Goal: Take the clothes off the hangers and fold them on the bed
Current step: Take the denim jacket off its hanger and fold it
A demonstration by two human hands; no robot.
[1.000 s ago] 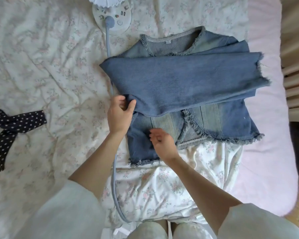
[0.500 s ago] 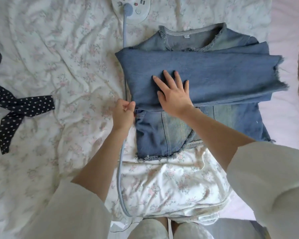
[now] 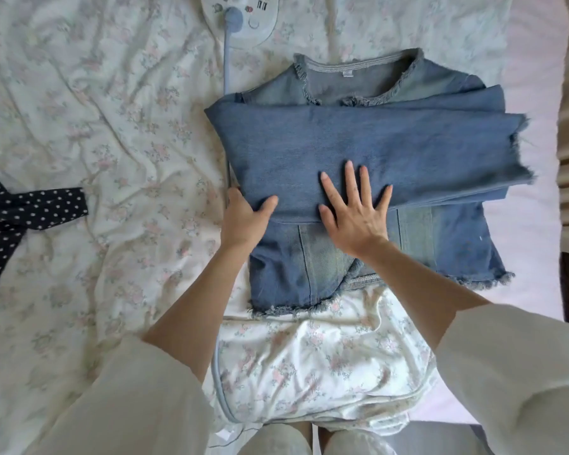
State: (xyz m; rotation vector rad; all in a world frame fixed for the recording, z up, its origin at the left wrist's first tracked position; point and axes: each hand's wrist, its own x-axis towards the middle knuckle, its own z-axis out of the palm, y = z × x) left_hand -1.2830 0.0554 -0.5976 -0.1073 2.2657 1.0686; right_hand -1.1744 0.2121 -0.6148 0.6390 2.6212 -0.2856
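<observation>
Midway: blue frayed-hem denim jacket (image 3: 368, 178) off hanger, sleeves crossed, right hand (image 3: 353, 213) fingers splayed flat, left hand (image 3: 245, 215) pinching fold edge; body fold left.

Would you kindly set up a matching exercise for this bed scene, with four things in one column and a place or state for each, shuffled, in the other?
Things:
1. denim jacket
2. right hand
3. left hand
4. polka-dot fabric

Places or states:
A. at the bed's far left edge
B. fingers spread flat on the folded sleeve
C. gripping the sleeve's folded left edge
D. lying collar away from the person, sleeve folded across

Pairs: 1-D, 2-B, 3-C, 4-A
</observation>
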